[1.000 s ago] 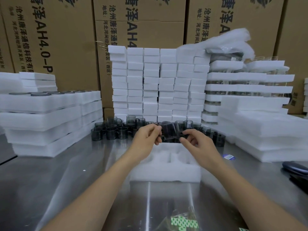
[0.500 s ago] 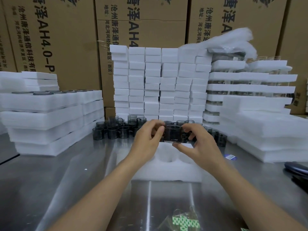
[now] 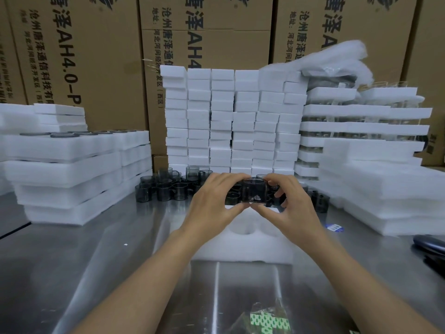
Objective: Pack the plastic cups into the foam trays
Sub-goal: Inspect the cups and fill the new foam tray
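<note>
I'm holding one smoky plastic cup upright between my left hand and right hand, thumbs and curled fingers pinching its sides, just above the far edge of the foam tray on the steel table. I'm judging misalignment the danger: lowering it off-centre or tilted, I could be jamming its base on the soft pocket wall, or fumbling it back among the loose cups behind

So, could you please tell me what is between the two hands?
A dark see-through plastic cup, gripped by the left hand and the right hand over the foam tray, as the head view shows.
</note>
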`<action>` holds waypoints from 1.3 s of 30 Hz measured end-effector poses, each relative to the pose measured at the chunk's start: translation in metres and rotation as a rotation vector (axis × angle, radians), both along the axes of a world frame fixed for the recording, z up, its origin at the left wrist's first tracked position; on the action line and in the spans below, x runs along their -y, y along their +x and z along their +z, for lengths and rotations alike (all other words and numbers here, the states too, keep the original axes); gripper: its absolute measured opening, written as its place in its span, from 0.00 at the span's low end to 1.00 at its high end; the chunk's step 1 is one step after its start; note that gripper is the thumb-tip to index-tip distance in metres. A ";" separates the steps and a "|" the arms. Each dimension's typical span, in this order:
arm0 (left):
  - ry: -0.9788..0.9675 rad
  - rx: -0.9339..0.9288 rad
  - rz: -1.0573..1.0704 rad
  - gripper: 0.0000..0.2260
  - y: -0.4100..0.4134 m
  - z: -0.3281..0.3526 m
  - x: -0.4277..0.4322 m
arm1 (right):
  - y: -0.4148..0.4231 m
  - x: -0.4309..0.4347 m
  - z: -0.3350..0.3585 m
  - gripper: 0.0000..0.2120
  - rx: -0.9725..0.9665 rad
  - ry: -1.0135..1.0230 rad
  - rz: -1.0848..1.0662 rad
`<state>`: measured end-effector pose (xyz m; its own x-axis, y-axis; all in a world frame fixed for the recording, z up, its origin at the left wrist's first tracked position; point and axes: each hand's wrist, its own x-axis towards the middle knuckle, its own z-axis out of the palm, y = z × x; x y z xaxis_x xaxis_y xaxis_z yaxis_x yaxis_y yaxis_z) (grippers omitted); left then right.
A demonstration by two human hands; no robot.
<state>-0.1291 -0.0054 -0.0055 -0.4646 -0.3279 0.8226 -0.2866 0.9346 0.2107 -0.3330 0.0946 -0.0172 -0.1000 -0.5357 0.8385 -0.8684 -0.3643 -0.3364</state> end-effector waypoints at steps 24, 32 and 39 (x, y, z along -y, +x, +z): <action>0.013 0.006 0.020 0.26 -0.002 -0.005 0.003 | -0.003 0.004 -0.005 0.23 -0.060 -0.007 -0.056; 0.036 0.039 0.046 0.27 -0.001 -0.004 0.001 | 0.004 0.003 -0.004 0.24 -0.072 -0.041 -0.016; 0.158 -0.038 0.006 0.25 -0.001 -0.004 0.002 | -0.002 0.003 -0.003 0.27 -0.083 0.032 -0.022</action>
<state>-0.1302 -0.0074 -0.0093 -0.4321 -0.4573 0.7773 -0.2812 0.8873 0.3656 -0.3347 0.0914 -0.0203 -0.0431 -0.5606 0.8269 -0.9013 -0.3353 -0.2743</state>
